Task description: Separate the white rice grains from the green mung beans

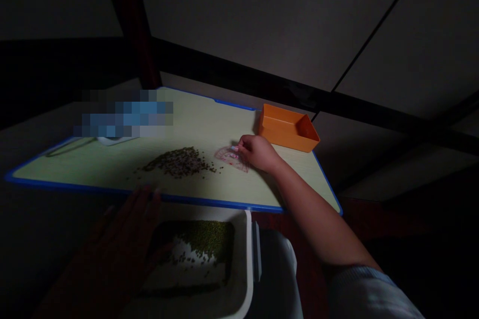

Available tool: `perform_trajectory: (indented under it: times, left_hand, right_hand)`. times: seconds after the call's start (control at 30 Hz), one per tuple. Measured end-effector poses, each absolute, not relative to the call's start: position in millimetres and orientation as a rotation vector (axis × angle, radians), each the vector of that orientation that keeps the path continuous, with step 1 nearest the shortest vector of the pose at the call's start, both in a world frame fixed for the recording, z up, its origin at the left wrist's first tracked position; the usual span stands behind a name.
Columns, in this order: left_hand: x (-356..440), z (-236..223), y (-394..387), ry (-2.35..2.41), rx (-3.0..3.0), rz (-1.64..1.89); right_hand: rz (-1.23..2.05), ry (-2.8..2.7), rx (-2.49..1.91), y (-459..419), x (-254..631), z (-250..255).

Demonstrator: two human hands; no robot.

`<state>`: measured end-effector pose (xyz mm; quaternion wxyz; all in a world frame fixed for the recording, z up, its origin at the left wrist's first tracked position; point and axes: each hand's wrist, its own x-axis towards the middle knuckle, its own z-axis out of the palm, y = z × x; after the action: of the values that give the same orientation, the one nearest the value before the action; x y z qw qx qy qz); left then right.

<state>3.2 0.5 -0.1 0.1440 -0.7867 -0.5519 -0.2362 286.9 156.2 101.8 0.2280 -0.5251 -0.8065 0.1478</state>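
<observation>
My right hand (257,153) is over the right part of a pale, blue-edged table. Its thumb and fingers are pinched together, and whatever lies between them is too small to make out. Beneath the fingertips is a pink fan-shaped figure (223,155), whether printed or a loose piece I cannot tell. Left of it, a heap of small brown grains (179,162) is spread on the tabletop (209,119). My left hand (123,229), dim in shadow, stretches its fingers toward the near table edge. It partly covers a white plastic container (245,259) holding green grains (207,234).
An orange open box (286,134) stands at the table's right back corner. At the left back, a blurred-out blue patch (138,114) covers something with a white base (110,140). Pale wall panels (239,20) rise close behind the table.
</observation>
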Motion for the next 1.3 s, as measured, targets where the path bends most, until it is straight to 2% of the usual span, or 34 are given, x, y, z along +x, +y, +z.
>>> perform_trajectory:
  times: [0.43, 0.67, 0.97, 1.13, 1.3]
  left_hand:
    - [0, 4, -2, -1.528, -2.296, -0.51]
    - [-2, 5, 0, -1.482, -2.268, -0.433]
    - [0, 0, 0, -1.529, -2.262, -0.586]
    - [-6, -6, 2, -1.506, -2.269, -0.576]
    - [-4, -2, 2, -1.479, -2.254, -0.612]
  right_hand:
    - [0.614, -2.356, -1.289, 152, 286, 101]
    - [0.872, -2.301, -1.178, 149, 285, 101]
    - [0.229, -2.206, -1.511, 159, 277, 97]
    - [0.049, -2.229, -1.563, 162, 261, 94]
    - [0.007, -2.325, -1.461, 162, 254, 94]
